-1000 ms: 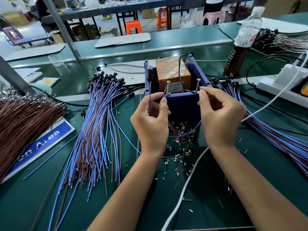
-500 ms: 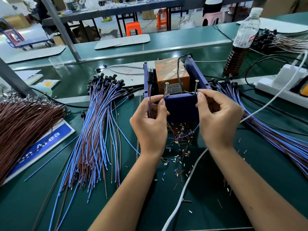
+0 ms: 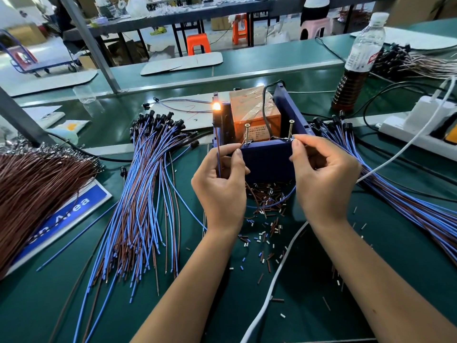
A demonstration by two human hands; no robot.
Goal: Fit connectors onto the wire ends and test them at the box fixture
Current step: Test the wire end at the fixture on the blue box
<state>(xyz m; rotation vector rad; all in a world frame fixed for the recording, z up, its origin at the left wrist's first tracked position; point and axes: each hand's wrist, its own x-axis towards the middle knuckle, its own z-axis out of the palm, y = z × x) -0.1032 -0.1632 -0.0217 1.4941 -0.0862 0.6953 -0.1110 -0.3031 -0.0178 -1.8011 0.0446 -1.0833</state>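
Nearest, left hand pinching a wire, right hand pinching another wire end at the right screw. Just beyond both, box fixture, lamp glowing orange above left hand.

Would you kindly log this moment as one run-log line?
stage: testing | left hand: pinches wire | right hand: at box fixture screw | lamp: lit
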